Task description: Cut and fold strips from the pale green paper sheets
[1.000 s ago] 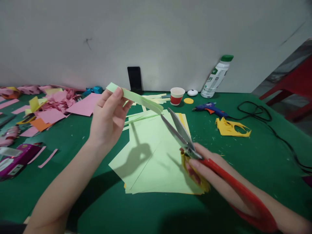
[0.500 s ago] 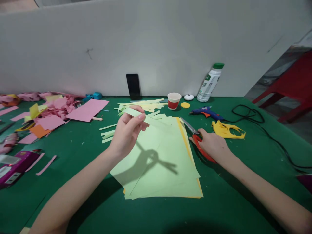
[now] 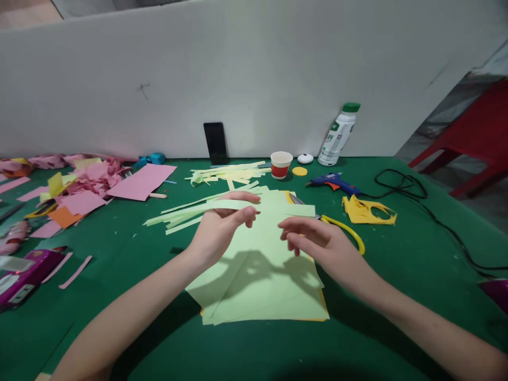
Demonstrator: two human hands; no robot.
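Observation:
My left hand (image 3: 216, 233) pinches a pale green paper strip (image 3: 296, 210) between thumb and fingers, its free end pointing right. Just below that end is my right hand (image 3: 327, 246), fingers loosely bent and apart, with nothing in it. Under both hands lies a stack of light green paper sheets (image 3: 262, 286), with orange-yellow edges showing beneath. Scissors with a yellow handle (image 3: 359, 241) rest at the stack's right side, partly hidden behind the right hand and the strip. More cut green strips (image 3: 174, 217) lie left of the stack, some behind the left hand.
Behind the stack are pale strips (image 3: 234, 172), a phone (image 3: 215, 143), a paper cup (image 3: 281, 165) and a leaning bottle (image 3: 338, 138). To the right lie a glue gun (image 3: 333, 182), its black cable and a yellow scrap (image 3: 367, 210). Pink paper (image 3: 143, 181) covers the left side.
My right hand has let go of the scissors, which now lie on the table, and has moved left toward the strip. The strip in my left hand now stretches out to the right.

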